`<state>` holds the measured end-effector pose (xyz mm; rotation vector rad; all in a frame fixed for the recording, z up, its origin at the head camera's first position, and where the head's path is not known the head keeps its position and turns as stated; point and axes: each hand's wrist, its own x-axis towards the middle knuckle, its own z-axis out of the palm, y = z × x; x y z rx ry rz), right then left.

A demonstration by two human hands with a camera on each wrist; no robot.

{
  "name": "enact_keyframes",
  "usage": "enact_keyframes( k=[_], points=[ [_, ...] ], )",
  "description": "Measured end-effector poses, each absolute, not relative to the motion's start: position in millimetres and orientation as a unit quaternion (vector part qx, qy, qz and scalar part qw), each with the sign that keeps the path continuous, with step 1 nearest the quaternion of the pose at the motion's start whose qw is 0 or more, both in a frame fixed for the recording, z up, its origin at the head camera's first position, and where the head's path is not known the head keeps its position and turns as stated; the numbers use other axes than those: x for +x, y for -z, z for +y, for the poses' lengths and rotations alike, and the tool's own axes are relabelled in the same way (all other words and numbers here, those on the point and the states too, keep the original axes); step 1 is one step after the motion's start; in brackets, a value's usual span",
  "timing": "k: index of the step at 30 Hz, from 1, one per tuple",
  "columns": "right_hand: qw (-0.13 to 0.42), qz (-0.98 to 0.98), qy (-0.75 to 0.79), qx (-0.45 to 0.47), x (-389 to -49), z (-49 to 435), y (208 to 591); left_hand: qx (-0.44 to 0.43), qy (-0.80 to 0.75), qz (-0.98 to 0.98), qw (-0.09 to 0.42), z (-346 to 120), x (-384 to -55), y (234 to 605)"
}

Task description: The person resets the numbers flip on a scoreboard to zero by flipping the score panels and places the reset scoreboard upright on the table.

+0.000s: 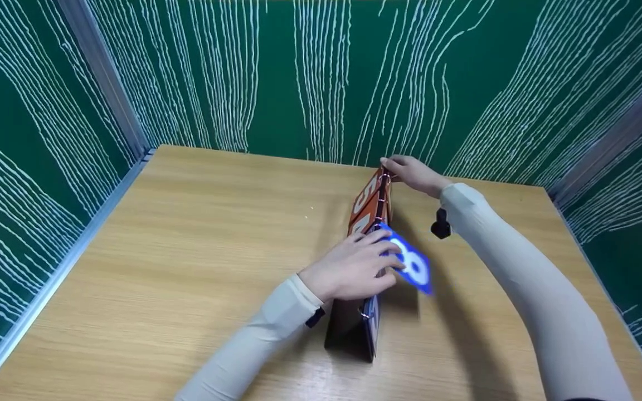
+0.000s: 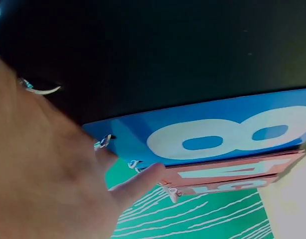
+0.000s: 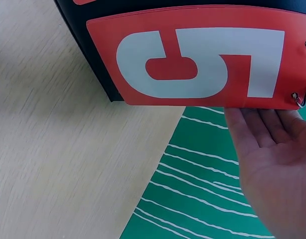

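A tabletop flip scoreboard (image 1: 349, 326) with ring-bound number cards stands like a tent on the table. My left hand (image 1: 354, 270) reaches over its top ridge, fingers stretched across a blue card (image 1: 414, 266) marked 8. That card sticks out from the right side, tilted, its rings visible in the left wrist view. At the far end my right hand (image 1: 414, 174) holds the top corner of the scoreboard. In the right wrist view its fingers pass behind a red card (image 3: 203, 62) marked 5, which hides their tips.
The wooden table (image 1: 232, 234) reaches back to a green wall (image 1: 276, 83) with white wavy lines. Similar green panels rise at left and right, joined by grey metal posts (image 1: 106, 72). Shadows of the arm and scoreboard fall to the right.
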<state>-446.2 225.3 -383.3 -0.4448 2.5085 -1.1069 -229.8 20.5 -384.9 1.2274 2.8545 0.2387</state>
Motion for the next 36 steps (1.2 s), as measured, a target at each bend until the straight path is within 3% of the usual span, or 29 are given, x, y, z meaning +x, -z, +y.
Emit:
enact_keyframes(
  k=[12, 36],
  points=[
    [0.179, 0.888, 0.395, -0.155, -444.1, 222.5, 384.5, 0.387, -0.060, 0.919, -0.035, 24.4, -229.8, 391.2],
    [0.173, 0.888, 0.396, -0.158, -442.0, 223.1, 380.1, 0.394, -0.106, 0.910, -0.078, 22.6, -228.2, 387.3]
  ],
)
